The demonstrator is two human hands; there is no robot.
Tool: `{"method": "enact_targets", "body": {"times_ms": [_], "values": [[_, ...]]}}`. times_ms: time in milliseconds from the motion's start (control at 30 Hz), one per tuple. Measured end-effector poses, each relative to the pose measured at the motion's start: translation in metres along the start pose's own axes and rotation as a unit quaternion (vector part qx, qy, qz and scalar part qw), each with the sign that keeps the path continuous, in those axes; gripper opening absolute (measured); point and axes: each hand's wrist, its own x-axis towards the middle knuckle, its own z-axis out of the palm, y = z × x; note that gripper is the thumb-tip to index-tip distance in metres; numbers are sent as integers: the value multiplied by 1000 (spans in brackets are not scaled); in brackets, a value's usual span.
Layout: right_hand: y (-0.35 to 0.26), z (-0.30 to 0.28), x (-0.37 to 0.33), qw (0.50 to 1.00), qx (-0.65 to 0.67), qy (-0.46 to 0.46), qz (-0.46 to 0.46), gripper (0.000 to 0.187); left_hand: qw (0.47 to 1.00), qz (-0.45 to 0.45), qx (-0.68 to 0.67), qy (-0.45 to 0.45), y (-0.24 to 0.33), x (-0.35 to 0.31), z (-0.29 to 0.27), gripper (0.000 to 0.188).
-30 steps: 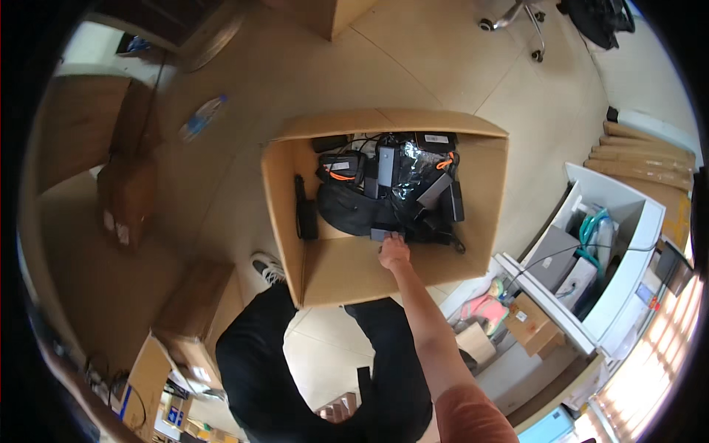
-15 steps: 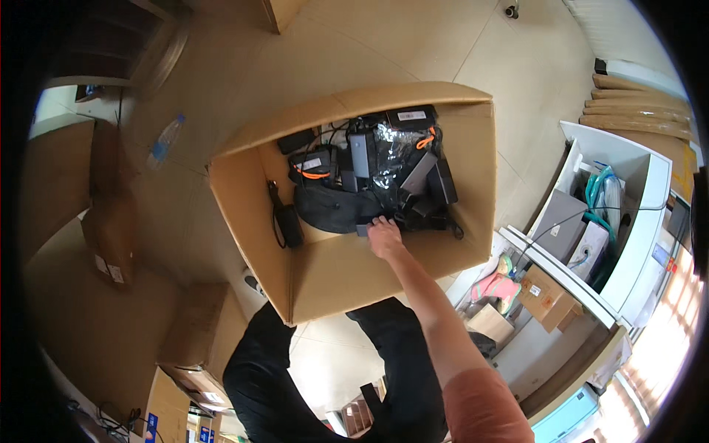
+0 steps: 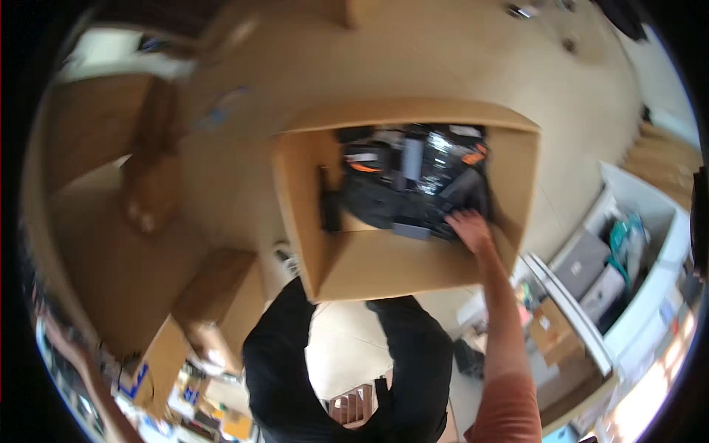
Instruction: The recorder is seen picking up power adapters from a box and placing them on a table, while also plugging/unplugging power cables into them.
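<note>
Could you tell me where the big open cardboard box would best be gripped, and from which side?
Probably by the top edges of its two side walls, coming down from above with a hand on each. The cardboard box stands open, so those rims are bare, while dark gear fills its far half. The right hand already reaches in near the right wall. The left hand is out of view.

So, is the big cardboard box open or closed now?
Open. The cardboard box has no top covering it, so the dark gear inside shows, and the right hand reaches in.
</note>
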Motion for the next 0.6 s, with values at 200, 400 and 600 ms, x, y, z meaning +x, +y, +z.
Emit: {"method": "enact_targets", "body": {"times_ms": [200,400,600], "values": [[-16,-42,-136,962,110,216,124,64,953,-216,-197,78,106,29,64,42],[-148,-164,-167,834,360,317,271,71,933,-254,-232,105,102,41,13,54],[-262,-262,-228,714,538,344,287,65,893,-300,-313,121,126,12,-70,78]]}}
